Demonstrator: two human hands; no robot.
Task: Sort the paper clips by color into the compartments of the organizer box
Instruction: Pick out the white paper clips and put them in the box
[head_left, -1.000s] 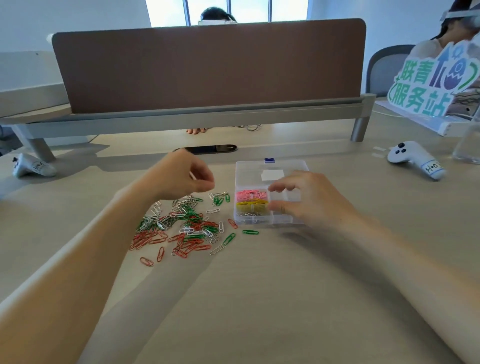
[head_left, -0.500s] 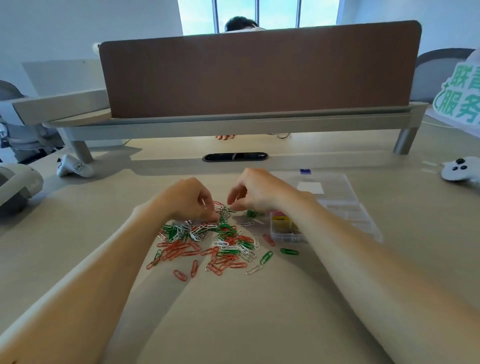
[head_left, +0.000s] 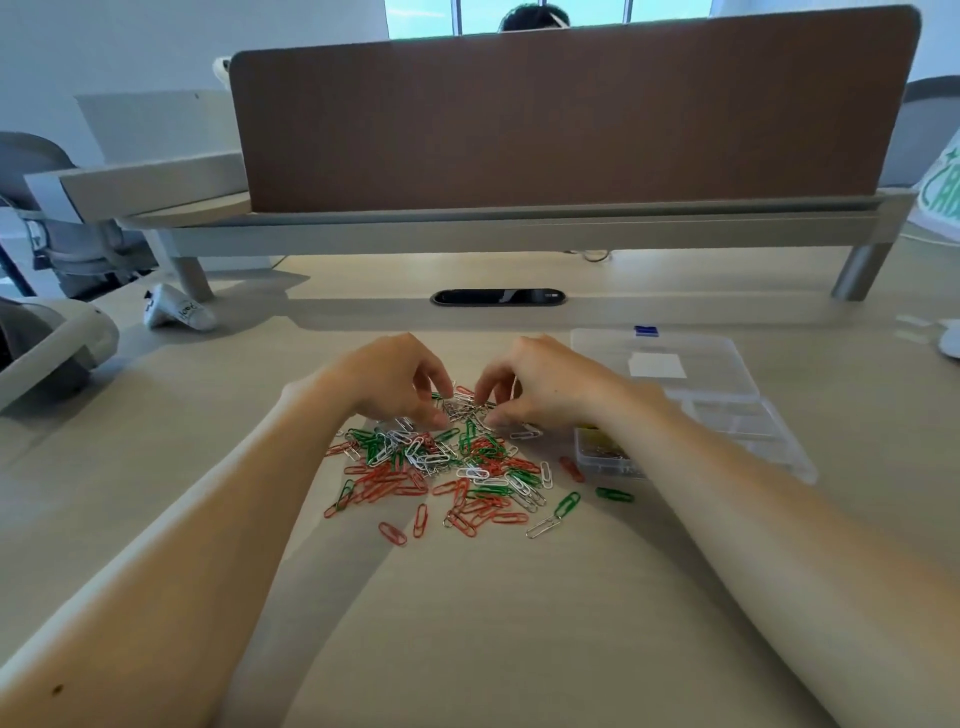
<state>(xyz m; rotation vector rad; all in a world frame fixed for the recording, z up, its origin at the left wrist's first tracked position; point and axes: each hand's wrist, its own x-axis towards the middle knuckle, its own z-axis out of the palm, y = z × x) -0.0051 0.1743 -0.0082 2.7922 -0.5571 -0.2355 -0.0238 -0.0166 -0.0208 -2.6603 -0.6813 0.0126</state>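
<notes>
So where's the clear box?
In the head view, the organizer box lies on the right, just right of the paper clip pile and the right hand.

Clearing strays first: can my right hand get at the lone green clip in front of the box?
Probably yes: the green clip lies alone on the table, nothing covering it, and the right hand only needs to pull back from the pile.
</notes>
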